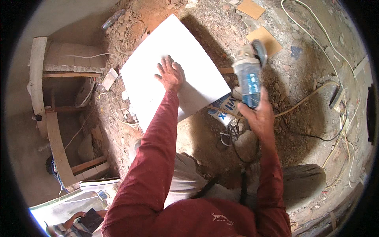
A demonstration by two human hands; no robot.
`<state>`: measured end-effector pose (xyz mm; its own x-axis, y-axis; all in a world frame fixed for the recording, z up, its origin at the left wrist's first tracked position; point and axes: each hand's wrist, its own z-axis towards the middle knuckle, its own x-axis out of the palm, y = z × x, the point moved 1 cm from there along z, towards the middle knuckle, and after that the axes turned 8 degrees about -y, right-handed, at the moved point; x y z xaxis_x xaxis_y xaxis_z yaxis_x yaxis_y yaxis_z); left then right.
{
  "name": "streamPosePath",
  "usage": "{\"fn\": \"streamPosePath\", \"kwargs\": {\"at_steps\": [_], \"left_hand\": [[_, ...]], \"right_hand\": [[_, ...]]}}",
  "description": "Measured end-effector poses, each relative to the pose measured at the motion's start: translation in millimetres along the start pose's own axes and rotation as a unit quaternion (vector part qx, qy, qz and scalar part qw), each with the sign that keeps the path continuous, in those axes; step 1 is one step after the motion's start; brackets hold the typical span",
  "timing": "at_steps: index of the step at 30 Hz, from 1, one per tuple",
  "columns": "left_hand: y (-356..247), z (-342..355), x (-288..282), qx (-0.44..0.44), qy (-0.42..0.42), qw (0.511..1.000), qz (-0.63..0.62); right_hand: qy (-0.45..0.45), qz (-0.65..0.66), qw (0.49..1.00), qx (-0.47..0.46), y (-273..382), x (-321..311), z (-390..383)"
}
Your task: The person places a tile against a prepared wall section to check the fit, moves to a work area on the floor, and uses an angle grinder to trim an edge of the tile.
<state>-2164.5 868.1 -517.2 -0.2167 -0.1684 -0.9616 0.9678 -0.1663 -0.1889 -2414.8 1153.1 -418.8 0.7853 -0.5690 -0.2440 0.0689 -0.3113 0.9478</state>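
Note:
My left hand [170, 74] lies flat with spread fingers on a large white square panel [197, 59], which looks like a tile. In my right hand [258, 116] is an angle grinder [248, 81], gripped round its blue rear body. The grinder points away from me, its head at the far end. Its disc [259, 53] stands on edge at the right of the head, apart from the panel. Whether the disc is spinning cannot be told. A dark cord [235, 148] hangs below the grinder and runs toward my legs.
Rubble and dirt [221, 27] cover the ground. A printed white bag [226, 112] lies by the panel's near corner. Two brown cardboard-like squares [265, 41] lie beyond the grinder. Loose cables [312, 98] trail at right. A wooden-framed structure [59, 146] stands left; another person [79, 221] is at lower left.

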Motion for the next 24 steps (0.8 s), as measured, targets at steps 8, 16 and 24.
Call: {"fn": "streamPosePath", "kwargs": {"at_steps": [8,16,24], "left_hand": [[-1.6,-2.3,-3.3,0.005,-0.008,1.000,0.007],[-4.5,-2.3,-8.2,0.000,0.004,1.000,-0.005],[-2.0,-0.8,-6.2,0.001,0.001,1.000,-0.004]], "right_hand": [[0.052,-0.260,0.959,-0.103,59.8,121.5,92.7],[0.015,-0.252,0.954,-0.161,89.5,224.3,181.4],[0.010,-0.278,0.945,-0.173,89.0,271.4,219.6]]}}
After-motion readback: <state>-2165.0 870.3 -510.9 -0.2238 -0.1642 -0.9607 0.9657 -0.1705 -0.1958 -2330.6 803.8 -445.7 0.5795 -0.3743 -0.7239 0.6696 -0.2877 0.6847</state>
